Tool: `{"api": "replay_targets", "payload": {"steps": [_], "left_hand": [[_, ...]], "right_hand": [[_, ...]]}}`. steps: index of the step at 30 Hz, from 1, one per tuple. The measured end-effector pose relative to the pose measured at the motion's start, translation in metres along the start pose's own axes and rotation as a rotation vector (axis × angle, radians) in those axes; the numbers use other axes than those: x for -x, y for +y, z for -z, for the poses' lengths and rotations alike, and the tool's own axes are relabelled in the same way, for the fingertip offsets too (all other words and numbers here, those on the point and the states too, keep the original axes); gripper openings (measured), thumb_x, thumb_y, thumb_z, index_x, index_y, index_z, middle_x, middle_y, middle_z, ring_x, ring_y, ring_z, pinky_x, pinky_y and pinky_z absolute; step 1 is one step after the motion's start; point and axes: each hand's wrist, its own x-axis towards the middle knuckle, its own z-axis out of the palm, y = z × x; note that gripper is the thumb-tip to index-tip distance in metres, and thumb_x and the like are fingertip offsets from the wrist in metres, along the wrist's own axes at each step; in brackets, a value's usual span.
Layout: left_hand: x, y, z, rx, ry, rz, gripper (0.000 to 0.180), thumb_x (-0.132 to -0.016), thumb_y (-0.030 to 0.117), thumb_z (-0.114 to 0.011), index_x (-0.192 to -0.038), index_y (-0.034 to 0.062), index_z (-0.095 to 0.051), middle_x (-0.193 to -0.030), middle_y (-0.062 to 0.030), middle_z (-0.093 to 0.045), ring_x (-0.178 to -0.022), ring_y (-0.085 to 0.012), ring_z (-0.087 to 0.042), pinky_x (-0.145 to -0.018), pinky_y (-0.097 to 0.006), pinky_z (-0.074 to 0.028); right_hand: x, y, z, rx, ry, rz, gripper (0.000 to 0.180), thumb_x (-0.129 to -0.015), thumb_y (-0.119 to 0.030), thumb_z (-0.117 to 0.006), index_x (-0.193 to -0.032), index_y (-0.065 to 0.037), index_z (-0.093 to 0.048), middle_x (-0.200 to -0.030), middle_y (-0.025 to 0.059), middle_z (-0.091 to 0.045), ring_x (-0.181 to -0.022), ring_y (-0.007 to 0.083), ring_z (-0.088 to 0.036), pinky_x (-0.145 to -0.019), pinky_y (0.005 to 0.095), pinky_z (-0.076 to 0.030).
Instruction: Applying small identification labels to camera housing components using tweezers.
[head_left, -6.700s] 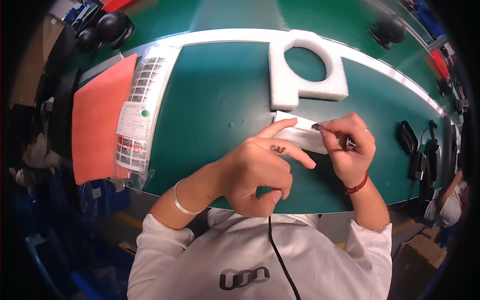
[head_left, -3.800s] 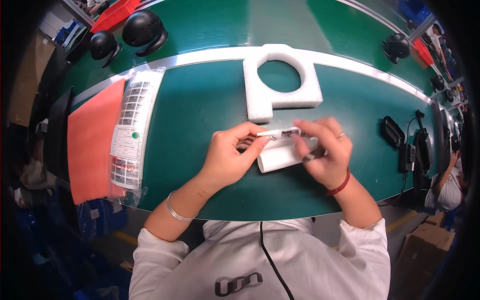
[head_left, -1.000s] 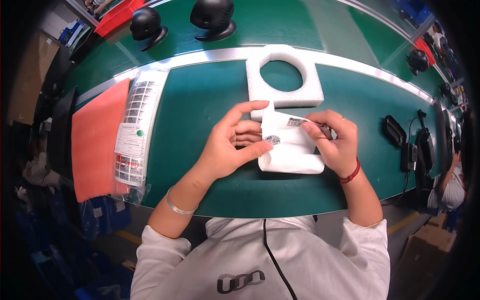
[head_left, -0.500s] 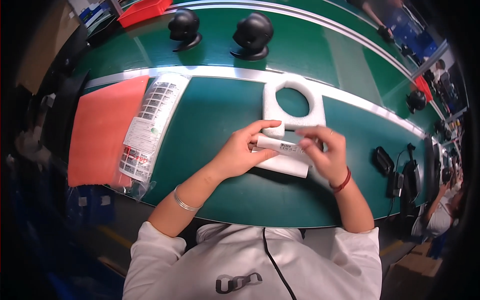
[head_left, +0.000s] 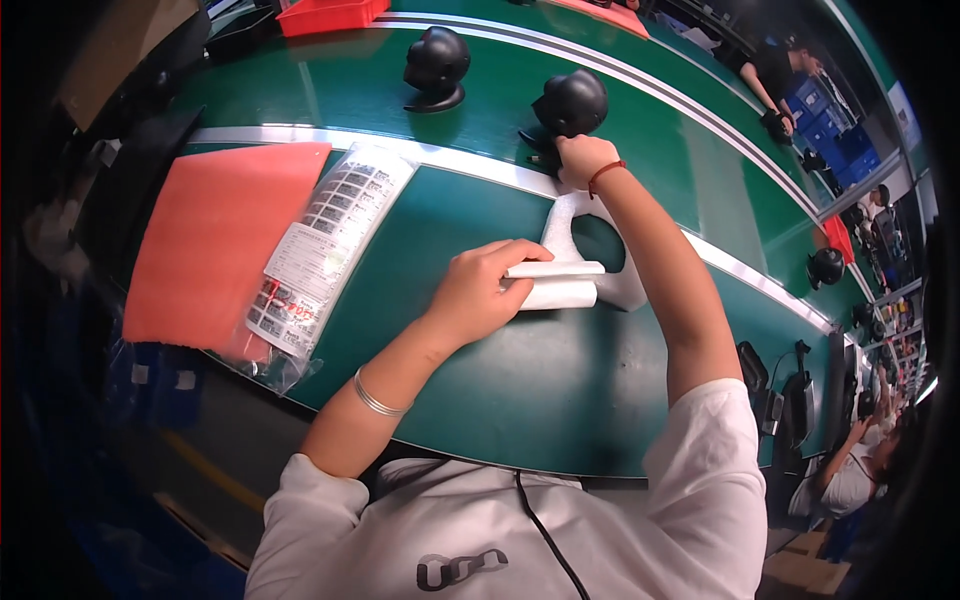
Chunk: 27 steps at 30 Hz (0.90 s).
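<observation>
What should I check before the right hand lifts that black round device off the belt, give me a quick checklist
1. Right hand touches the black round device: ok.
2. Full grip on it: cannot tell, fingers are hidden.
3. Left hand holds the white folded bag down: ok.
4. White foam tray lies flat on the green table: ok.
5. Second black device stands apart from the first: ok.

Bare green bench (head_left: 520, 400) lies open in front of the body, and between the plastic bag (head_left: 325, 250) and the left hand (head_left: 480, 290). Farther out, the white foam frame (head_left: 610, 270), the outstretched right forearm and two black domes (head_left: 570, 100) (head_left: 436, 62) block the way; the orange sheet (head_left: 215, 240) fills the left
</observation>
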Motion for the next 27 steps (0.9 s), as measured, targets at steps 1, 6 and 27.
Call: {"api": "replay_targets", "payload": {"steps": [1,6,27], "left_hand": [[0.0,0.0,0.0,-0.008,0.015,-0.018,0.031,-0.077,-0.002,-0.055,-0.105,0.0046,-0.067,-0.098,-0.011,-0.069,-0.086,-0.0242,-0.068,-0.074,-0.031,-0.054],[0.0,-0.002,-0.002,0.038,-0.009,-0.011,0.029,-0.076,-0.002,-0.055,-0.102,0.0044,-0.067,-0.098,-0.0113,-0.069,-0.085,-0.0246,-0.068,-0.072,-0.032,-0.054],[0.01,0.017,-0.014,-0.032,-0.03,-0.504,0.041,-0.059,-0.01,-0.066,-0.097,0.0044,-0.073,-0.091,-0.0111,-0.071,-0.082,-0.0259,-0.068,-0.07,-0.032,-0.053]], "right_hand": [[0.0,0.001,-0.003,0.061,0.099,0.008,0.031,-0.078,-0.019,-0.061,-0.108,-0.012,-0.066,-0.092,0.0131,-0.071,-0.085,0.0292,-0.07,-0.073,0.0405,-0.057],[0.035,0.03,0.011,0.116,0.642,0.088,0.011,-0.083,-0.021,-0.06,-0.083,-0.012,-0.066,-0.076,0.0097,-0.068,-0.068,0.0289,-0.068,-0.055,0.0426,-0.052],[0.274,-0.02,0.017,-0.744,0.766,0.385,0.037,-0.067,-0.023,-0.084,-0.098,-0.006,-0.07,-0.09,0.0099,-0.068,-0.074,0.0224,-0.067,-0.061,0.03,-0.051]]}}
